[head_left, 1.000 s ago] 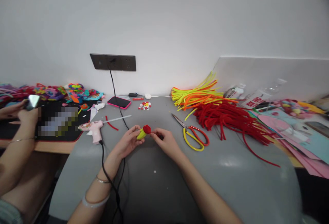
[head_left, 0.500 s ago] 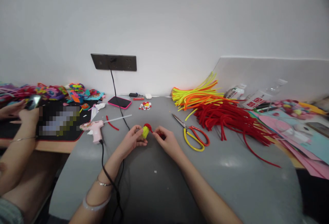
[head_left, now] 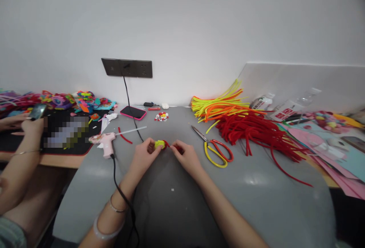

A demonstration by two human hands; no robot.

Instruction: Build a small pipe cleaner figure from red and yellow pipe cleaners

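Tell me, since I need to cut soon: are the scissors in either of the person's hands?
No, the scissors lie on the grey table, right of the right hand.

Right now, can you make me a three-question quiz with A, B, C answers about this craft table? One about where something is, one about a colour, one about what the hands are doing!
1. Where do the scissors lie?
A. right of the right hand
B. on the phone
C. under the glue gun

2. What colour is the glue gun?
A. blue
B. pink
C. black

3. What is the left hand doing?
A. lying flat and empty
B. holding the scissors
C. pinching the yellow and red piece

Answers: A, the scissors lie on the grey table right of that hand; B, its body is pale pink; C, the fingers close on the small piece.
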